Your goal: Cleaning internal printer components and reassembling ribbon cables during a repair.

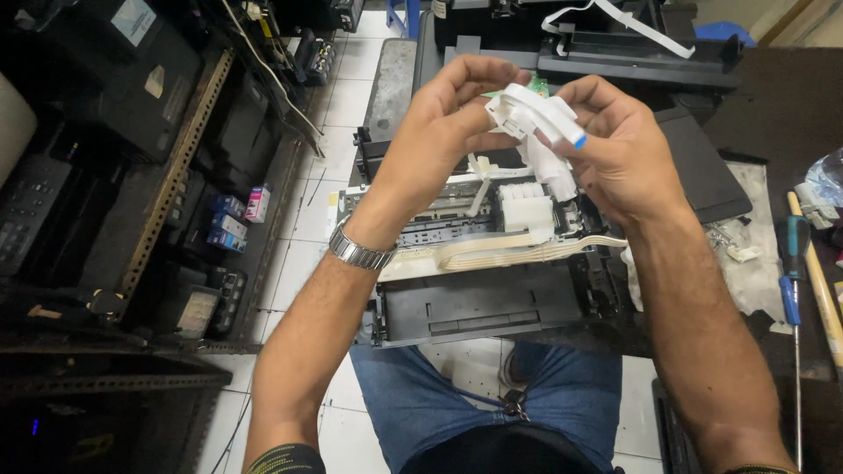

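Both my hands are raised above an opened printer [474, 303] with its cover off. My left hand [443, 132] and my right hand [615, 145] together pinch a bundle of white flat ribbon cable [537, 118] with a blue tip, folded between the fingertips. Below them a white cartridge carriage [527, 211] sits inside the printer, and cream flat cables [527, 250] run across its frame. A metal watch [358, 250] is on my left wrist.
A blue-handled screwdriver [793, 290] and a wooden-handled tool [821, 281] lie on the dark bench at right. Another black printer [606, 48] stands behind. Metal shelves [167, 184] with printers and small boxes fill the left. White floor tiles [325, 96] show between.
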